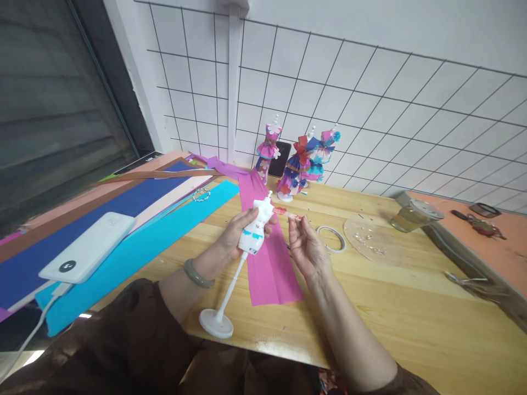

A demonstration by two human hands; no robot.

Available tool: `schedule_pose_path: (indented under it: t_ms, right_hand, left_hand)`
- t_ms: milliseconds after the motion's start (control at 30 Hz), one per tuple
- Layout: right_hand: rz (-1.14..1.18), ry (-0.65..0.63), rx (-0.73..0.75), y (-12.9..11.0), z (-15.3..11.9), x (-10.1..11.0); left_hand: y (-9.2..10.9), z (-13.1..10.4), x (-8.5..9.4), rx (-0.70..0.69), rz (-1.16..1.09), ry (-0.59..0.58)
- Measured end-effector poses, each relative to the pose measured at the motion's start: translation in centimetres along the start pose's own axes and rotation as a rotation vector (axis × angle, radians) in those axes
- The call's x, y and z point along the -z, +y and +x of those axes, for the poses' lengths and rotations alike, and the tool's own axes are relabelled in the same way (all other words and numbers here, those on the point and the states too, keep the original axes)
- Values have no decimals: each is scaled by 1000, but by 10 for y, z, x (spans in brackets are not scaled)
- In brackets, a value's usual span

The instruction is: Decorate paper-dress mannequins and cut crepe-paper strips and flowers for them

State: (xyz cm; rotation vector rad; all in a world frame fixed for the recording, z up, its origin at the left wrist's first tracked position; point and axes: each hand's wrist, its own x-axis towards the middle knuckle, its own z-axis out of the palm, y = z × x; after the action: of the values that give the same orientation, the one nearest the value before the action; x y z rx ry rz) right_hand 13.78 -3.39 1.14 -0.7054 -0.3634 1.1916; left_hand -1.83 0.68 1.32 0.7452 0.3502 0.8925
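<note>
A small white dress-form mannequin [252, 233] on a thin stand with a round base is tilted over the table's front edge. My left hand [235, 233] is wrapped round its torso. Blue and some red scraps cling to its lower body. At its right side my right hand [307, 247] pinches a small strip [293, 217], pale and see-through with red on it; its exact kind is unclear. A red scrap [280, 210] shows between the strip and the mannequin. Beneath both hands lies a long pink crepe paper strip [274, 274].
Several dressed mini mannequins [294, 170] and a dark phone [280, 159] stand by the grid wall. To the right are a tape roll [344, 245], a clear dish [370, 241] and a lidded drink cup [415, 215]. Coloured paper [164, 238] and a white power bank [88, 247] lie left.
</note>
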Motion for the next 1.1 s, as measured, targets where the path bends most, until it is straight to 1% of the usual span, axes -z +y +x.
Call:
schedule_pose_path:
  t_ms: [133,233,367,500,633,767,833,900,967,1000,1067,1100]
  right_hand:
    - [98,38,-26,-5,2,1]
    - [130,58,-48,-5,3,1]
    - [100,77,-82,-3,6,3]
    - [25,9,-173,-2,10,9]
    - [-36,-35,-238,-1,13,15]
    - [-82,-79,-312,-1,14,18]
    - [-68,-118,-369,-7,14,20]
    - [-27,-165,-415,-15,15,22]
    - [5,-182,-399,-25,17,23]
    - [0,-169,-362,-28,18,24]
    - [-76,-110,-238,-32,19,23]
    - [-146,-73,-151,-32,18,22]
  left_hand:
    - [8,-1,-1,47,-66,50]
    - [12,-2,-2,55,-109,37]
    - [14,-2,2,66,-215,6]
    - [12,1,9,39,-281,-40]
    - [11,2,9,32,-306,-75]
    - [12,1,7,34,-313,-59]
    - [14,2,9,31,-306,-40]
    - [17,5,12,0,-316,-14]
    - [20,8,18,-80,-352,28]
    - [21,10,21,-117,-362,50]
    - [21,13,24,-139,-317,84]
    - [19,14,25,-111,-257,79]
